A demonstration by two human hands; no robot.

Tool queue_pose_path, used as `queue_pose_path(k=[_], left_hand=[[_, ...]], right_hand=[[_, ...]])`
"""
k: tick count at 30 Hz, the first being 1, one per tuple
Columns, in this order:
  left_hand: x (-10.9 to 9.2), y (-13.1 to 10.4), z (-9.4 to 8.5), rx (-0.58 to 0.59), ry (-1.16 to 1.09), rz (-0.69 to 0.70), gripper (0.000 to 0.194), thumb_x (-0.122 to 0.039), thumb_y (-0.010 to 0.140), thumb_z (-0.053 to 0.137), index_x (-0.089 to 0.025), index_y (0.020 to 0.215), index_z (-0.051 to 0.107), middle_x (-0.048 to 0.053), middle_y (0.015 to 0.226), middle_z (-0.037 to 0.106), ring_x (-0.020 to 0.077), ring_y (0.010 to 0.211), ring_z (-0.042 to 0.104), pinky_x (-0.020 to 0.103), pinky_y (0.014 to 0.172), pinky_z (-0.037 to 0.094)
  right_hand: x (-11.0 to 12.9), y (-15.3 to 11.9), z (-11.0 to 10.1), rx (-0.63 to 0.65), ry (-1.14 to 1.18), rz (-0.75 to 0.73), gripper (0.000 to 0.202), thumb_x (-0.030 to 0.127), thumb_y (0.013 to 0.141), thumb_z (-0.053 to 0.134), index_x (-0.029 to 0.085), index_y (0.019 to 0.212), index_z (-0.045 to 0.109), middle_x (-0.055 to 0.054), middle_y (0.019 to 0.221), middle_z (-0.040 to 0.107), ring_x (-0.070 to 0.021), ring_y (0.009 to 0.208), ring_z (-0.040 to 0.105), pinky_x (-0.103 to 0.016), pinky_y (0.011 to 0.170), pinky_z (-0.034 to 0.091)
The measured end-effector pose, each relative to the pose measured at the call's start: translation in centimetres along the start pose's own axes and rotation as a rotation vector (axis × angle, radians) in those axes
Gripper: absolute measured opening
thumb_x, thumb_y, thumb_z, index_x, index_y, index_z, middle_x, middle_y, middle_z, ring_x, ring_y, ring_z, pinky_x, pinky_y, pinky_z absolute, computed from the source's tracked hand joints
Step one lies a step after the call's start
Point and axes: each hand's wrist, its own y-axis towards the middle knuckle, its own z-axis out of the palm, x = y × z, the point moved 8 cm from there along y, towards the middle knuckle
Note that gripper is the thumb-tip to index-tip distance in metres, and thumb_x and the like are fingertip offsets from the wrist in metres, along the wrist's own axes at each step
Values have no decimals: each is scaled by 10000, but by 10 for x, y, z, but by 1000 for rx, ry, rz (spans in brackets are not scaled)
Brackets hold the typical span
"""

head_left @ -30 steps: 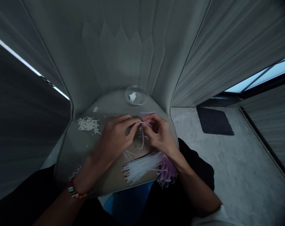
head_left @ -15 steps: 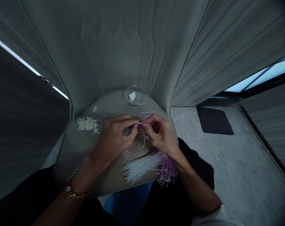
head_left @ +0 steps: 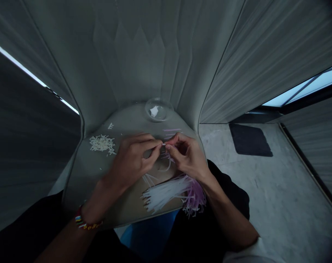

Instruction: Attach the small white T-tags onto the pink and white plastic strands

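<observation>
Above the seat, my left hand [head_left: 137, 155] and my right hand [head_left: 186, 153] meet, thumbs and forefingers pinched on a thin pale strip [head_left: 163, 144]. Only a short stretch of it shows between the fingertips; the rest is hidden by my hands. Below the fingers, a curved pale strip [head_left: 168, 165] hangs or lies; whether it joins the pinched one I cannot tell. Several pink strips [head_left: 171, 130] lie behind my right hand. Near my right wrist sits a bundle of long white strips [head_left: 166, 195] and pink strips [head_left: 194, 197].
A clear round bowl [head_left: 166, 114] holding a small white piece [head_left: 154, 111] stands at the back of the grey chair seat [head_left: 133, 115]. To the left lies a heap of short pale pieces [head_left: 102, 143]. Something blue [head_left: 149, 237] shows below the seat; a dark mat [head_left: 249, 140] lies on the floor.
Both hands stay almost in place, still pinching the strip. The curved pale strip below them has shifted slightly to the right.
</observation>
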Motion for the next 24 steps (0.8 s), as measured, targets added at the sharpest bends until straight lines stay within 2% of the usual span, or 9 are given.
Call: queue_pose_path(k=[4,14,19,24], left_hand=[[-1,0,-1,-18,-5,22,113,-129,909,653,-211,920,731,-5,820,705,120,723,639,268,698,492],[-1,-2,4,46,37,-11,143,-161,947,599,-214,901,724,10,809,694,144,734,629,297,701,490],[-7,-1,5,39,62,51,142,-133,953,585,-213,936,700,8,837,686,152,772,624,308,732,503],[-12,-2,7,45,150,76,137,-127,948,579,-195,896,685,25,797,658,176,756,610,330,717,507]], right_hand=[[4,0,-1,-14,-42,-10,242,419,908,696,192,852,633,-7,771,660,-121,657,572,-257,598,448],[-2,-2,0,23,-86,-18,189,367,921,688,196,880,622,-4,780,649,-134,677,572,-258,611,433],[0,-3,-1,8,-154,-41,176,359,954,635,200,882,612,-26,834,675,-150,722,593,-278,670,472],[0,-3,0,-20,-201,-46,128,302,951,632,212,864,606,-6,754,636,-160,717,594,-294,698,481]])
